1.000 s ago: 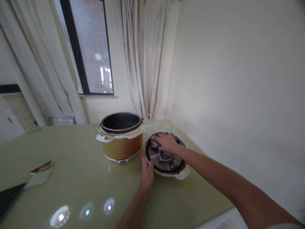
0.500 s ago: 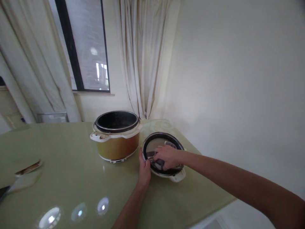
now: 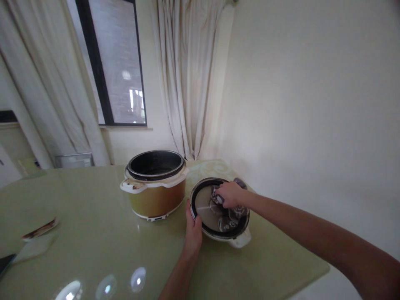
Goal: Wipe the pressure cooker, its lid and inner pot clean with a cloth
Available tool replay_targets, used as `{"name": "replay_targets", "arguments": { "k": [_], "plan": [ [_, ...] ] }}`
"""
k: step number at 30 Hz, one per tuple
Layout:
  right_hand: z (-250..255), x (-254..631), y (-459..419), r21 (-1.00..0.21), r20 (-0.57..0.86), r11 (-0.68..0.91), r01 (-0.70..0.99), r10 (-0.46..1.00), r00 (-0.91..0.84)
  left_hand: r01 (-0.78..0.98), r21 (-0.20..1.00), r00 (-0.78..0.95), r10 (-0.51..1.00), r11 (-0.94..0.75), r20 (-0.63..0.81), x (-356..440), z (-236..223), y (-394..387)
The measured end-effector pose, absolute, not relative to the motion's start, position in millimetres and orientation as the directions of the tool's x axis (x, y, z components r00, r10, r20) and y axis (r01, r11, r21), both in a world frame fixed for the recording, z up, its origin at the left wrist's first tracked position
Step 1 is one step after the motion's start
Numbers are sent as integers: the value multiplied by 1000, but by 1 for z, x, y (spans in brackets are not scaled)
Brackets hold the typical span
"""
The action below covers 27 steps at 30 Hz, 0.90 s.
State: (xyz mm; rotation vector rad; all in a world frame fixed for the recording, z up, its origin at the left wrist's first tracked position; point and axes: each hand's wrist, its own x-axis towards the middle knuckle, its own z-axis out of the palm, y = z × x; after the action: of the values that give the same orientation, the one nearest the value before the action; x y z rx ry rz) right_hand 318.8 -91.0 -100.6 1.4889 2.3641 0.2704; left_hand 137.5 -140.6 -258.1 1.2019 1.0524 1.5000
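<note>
An upturned cooker lid (image 3: 206,210) with a dark rim and metal inner plate lies on the green table (image 3: 93,233), right of the open gold-coloured cooker pot (image 3: 155,183). My left hand (image 3: 192,227) grips the lid's near-left rim. My right hand (image 3: 230,194) presses a dark patterned cloth (image 3: 238,210) onto the far part of the lid's inside, fingers closed on it.
Flat items (image 3: 39,230) lie near the table's left edge, with a dark object at the far left. Curtains (image 3: 187,75) and a window (image 3: 115,62) stand behind the table; a white wall runs along the right side. The table's edge falls away at the lower right.
My right hand has moved with the cloth from the lid's near side to its far side. The left hand stays on the rim. The view shifted slightly.
</note>
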Motion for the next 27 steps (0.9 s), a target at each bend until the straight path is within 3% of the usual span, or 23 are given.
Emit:
{"name": "replay_targets", "arguments": {
  "k": [4, 9, 16, 22, 27],
  "plan": [
    [-100, 310, -116, 215, -321, 523, 825, 835, -447, -118, 963, -107, 967, -242, 229, 141, -261, -139],
    [-119, 271, -124, 124, -218, 712, 691, 699, -681, -153, 960, -111, 969, -235, 220, 138, -266, -136],
    [-120, 277, -75, 198, 32, 490, 849, 862, -505, -104, 954, -90, 958, -281, 272, 132, -262, -140],
    [-111, 315, -76, 291, -34, 446, 846, 889, -457, -95, 957, -79, 960, -274, 267, 135, -262, -135],
    [-104, 322, -107, 234, -201, 477, 847, 876, -438, -92, 965, -62, 969, -246, 241, 136, -264, -134]
  ]
}}
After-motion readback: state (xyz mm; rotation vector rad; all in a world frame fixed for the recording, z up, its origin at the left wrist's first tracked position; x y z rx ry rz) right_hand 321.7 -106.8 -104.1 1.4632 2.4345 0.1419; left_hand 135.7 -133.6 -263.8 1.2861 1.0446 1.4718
